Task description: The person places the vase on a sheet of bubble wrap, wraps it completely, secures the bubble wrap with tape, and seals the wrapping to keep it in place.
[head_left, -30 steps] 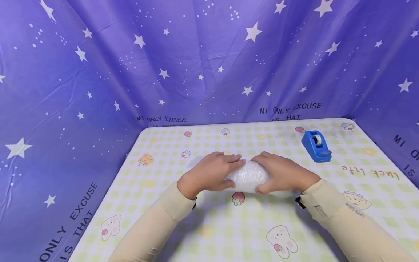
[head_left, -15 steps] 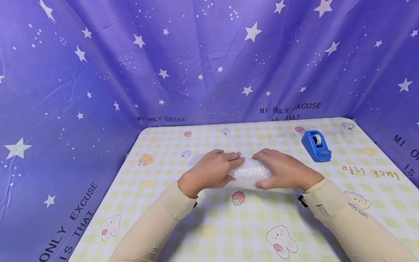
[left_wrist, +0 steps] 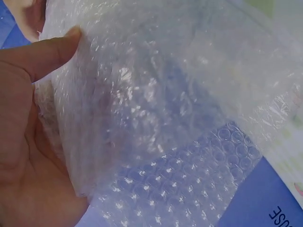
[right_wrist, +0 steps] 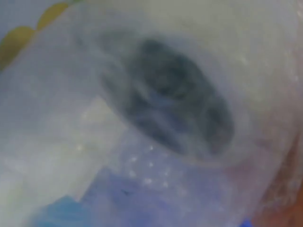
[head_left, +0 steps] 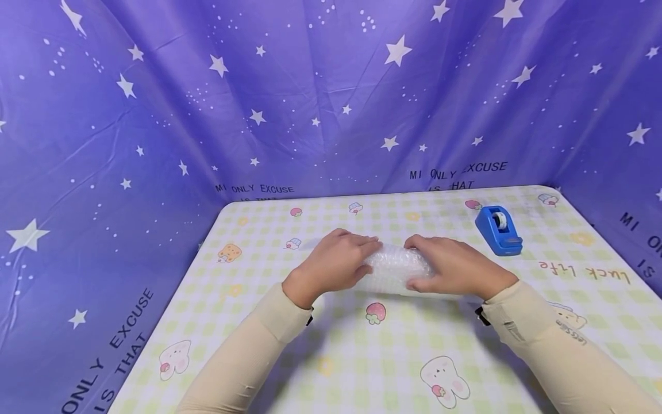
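A roll of clear bubble wrap lies crosswise on the table between both hands. My left hand grips its left end, fingers over the far side and thumb on the near side. At the right end my right hand holds it the same way. Close up in the left wrist view, the thumb presses on layered bubble wrap, and a single-layer flap hangs out beyond the roll. Through the wrap in the right wrist view shows a dark oval shape, too blurred to identify.
A blue tape dispenser with a roll of tape stands at the back right of the table. The table wears a green checked cloth with cartoon prints. Purple starry curtains hang behind it and along both sides.
The bubble wrap roll has moved slightly away from the person, with both hands still holding it. My right hand has shifted a little to the right, so more wrap shows between the hands.
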Demonstrator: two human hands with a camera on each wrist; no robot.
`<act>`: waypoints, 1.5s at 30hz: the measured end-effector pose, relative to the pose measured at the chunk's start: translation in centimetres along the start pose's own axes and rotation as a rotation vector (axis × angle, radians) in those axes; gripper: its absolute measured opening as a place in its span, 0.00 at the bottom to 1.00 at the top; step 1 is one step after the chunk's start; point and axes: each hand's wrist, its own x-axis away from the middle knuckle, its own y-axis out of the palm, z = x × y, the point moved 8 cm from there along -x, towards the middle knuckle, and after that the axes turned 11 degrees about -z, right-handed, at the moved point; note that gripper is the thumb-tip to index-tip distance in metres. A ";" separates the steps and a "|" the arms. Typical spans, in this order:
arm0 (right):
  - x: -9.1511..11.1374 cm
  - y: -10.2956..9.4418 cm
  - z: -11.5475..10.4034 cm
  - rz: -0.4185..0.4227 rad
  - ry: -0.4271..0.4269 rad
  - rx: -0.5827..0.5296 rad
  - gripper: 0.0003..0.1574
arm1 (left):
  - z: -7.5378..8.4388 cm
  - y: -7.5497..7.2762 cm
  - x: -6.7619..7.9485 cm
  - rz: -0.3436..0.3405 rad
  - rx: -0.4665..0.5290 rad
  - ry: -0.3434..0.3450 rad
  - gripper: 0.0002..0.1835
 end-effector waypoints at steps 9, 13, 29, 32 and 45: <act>0.6 -0.5 -0.3 0.049 -0.049 0.083 0.44 | -0.5 -0.1 -0.1 0.038 0.042 -0.025 0.26; 0.9 -0.5 -0.4 0.063 -0.050 0.100 0.43 | -0.6 -0.2 -0.2 0.044 0.055 -0.031 0.25; 2.2 0.4 -0.9 0.148 -0.130 0.098 0.35 | 0.4 -0.8 0.5 0.317 -0.083 -0.001 0.22; 2.4 0.5 -1.0 0.165 -0.143 0.153 0.35 | 0.9 -0.7 0.6 0.371 -0.120 0.027 0.16; 2.9 1.1 -0.4 0.193 -0.047 0.256 0.35 | 1.1 0.6 0.6 0.365 -0.108 0.038 0.14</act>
